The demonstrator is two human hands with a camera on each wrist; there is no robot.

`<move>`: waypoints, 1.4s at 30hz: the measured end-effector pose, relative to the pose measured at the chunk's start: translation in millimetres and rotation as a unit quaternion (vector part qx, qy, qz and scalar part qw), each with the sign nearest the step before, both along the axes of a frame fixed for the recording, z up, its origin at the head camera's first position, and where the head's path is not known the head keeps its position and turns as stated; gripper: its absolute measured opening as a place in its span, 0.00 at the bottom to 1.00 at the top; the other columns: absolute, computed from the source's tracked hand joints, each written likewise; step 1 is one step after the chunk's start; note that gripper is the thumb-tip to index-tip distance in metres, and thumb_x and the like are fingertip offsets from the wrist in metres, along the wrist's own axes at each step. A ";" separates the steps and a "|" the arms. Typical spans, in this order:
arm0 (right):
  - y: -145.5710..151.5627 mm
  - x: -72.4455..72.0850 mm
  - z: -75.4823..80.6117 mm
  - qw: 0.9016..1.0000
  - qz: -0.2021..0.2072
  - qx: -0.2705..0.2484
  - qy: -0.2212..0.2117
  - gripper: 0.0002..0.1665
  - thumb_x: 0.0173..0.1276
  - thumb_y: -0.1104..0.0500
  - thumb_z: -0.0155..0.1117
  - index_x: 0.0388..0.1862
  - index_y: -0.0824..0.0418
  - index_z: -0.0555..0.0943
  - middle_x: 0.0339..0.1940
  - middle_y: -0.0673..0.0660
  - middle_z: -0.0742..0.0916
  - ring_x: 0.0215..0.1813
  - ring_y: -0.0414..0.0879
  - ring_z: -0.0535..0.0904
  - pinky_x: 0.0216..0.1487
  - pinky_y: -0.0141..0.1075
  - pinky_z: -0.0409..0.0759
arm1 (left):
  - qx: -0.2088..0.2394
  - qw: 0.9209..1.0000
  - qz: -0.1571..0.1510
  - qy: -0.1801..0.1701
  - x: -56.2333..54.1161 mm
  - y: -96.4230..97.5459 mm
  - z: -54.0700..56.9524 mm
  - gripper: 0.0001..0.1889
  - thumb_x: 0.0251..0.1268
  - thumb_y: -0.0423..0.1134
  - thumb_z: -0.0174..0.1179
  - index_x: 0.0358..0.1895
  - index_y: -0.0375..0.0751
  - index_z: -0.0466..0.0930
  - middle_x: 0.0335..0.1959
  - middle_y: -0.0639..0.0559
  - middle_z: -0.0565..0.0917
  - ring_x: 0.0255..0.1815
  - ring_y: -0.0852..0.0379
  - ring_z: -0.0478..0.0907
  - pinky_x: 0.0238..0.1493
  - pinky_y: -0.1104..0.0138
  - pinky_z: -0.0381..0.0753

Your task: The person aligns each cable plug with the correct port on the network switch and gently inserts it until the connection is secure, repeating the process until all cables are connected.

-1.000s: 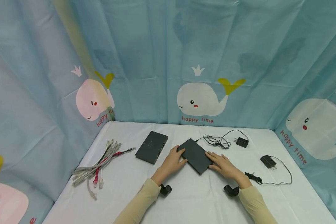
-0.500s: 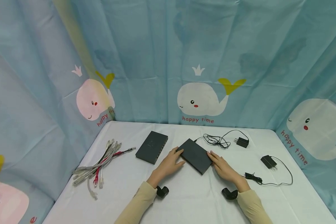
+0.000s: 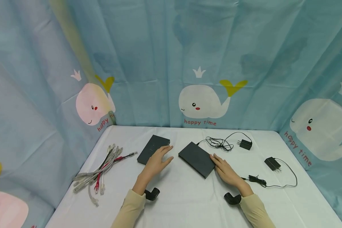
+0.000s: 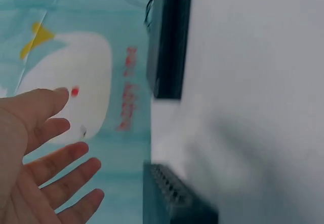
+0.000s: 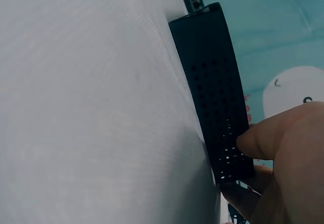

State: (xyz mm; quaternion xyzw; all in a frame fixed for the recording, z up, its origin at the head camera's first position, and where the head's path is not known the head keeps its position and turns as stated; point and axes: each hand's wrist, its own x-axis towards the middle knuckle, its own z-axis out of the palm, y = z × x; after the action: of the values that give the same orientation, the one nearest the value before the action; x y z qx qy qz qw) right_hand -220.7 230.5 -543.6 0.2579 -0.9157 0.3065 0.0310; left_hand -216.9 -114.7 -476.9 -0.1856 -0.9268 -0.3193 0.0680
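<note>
Two flat black network switches lie on the white table. My right hand point(image 3: 228, 172) holds the right corner of the middle switch point(image 3: 195, 159), whose vented side point(image 5: 212, 87) faces the right wrist camera; thumb and fingers sit at that corner. My left hand point(image 3: 156, 161) is raised with fingers spread, holding nothing. In the head view it overlaps the right edge of the left switch point(image 3: 149, 149). Its row of ports point(image 4: 172, 186) shows below the fingers in the left wrist view. A thin black cord runs from the far end of the middle switch.
A bundle of grey, red and black network cables point(image 3: 102, 169) lies on the left. At the back right, a coiled cord point(image 3: 219, 143) leads to a power adapter point(image 3: 246, 144). Another adapter point(image 3: 272, 163) with its cord point(image 3: 257, 180) lies at the right. Blue curtains surround the table.
My left hand has let go of the middle switch and moved left to the left switch. My right hand has shifted its fingers to the middle switch's right edge and stays there.
</note>
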 end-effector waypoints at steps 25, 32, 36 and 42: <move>-3.1 1.4 -4.9 1.000 -0.012 -0.017 -0.006 0.27 0.74 0.64 0.44 0.71 0.59 0.59 0.69 0.66 0.66 0.69 0.63 0.59 0.66 0.62 0.49 | -0.076 0.952 0.290 0.056 -9.3 -160.4 -12.9 0.20 0.62 0.37 0.57 0.53 0.27 0.74 0.51 0.26 0.73 0.49 0.28 0.69 0.43 0.40 0.70; -0.6 0.6 -2.6 1.000 -0.011 -0.011 -0.009 0.28 0.74 0.64 0.43 0.72 0.59 0.58 0.69 0.66 0.66 0.70 0.63 0.59 0.67 0.61 0.48 | -0.112 0.941 0.317 0.049 -12.1 -169.1 -17.0 0.19 0.60 0.36 0.60 0.50 0.25 0.76 0.49 0.26 0.74 0.46 0.29 0.74 0.38 0.40 0.74; 0.4 -0.2 -2.2 1.000 -0.007 -0.010 -0.009 0.28 0.74 0.64 0.43 0.72 0.59 0.58 0.69 0.66 0.66 0.70 0.63 0.59 0.67 0.61 0.48 | -0.134 0.937 0.321 0.030 -15.4 -171.5 -21.5 0.18 0.60 0.36 0.59 0.50 0.27 0.76 0.48 0.27 0.76 0.43 0.29 0.75 0.34 0.41 0.74; 1.8 -1.2 -2.1 1.000 -0.002 -0.011 -0.010 0.28 0.74 0.63 0.43 0.72 0.59 0.58 0.69 0.66 0.65 0.70 0.62 0.58 0.67 0.62 0.47 | -0.130 0.935 0.328 0.039 -19.9 -175.6 -27.5 0.13 0.58 0.35 0.61 0.43 0.27 0.78 0.38 0.27 0.79 0.35 0.29 0.77 0.26 0.42 0.74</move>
State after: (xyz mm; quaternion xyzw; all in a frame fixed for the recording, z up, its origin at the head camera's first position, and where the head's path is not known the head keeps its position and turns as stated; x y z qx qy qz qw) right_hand -221.9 232.3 -545.6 0.2529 -0.9129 0.3193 0.0254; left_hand -236.7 -290.3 -504.4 0.1096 -0.9661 -0.1483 0.1807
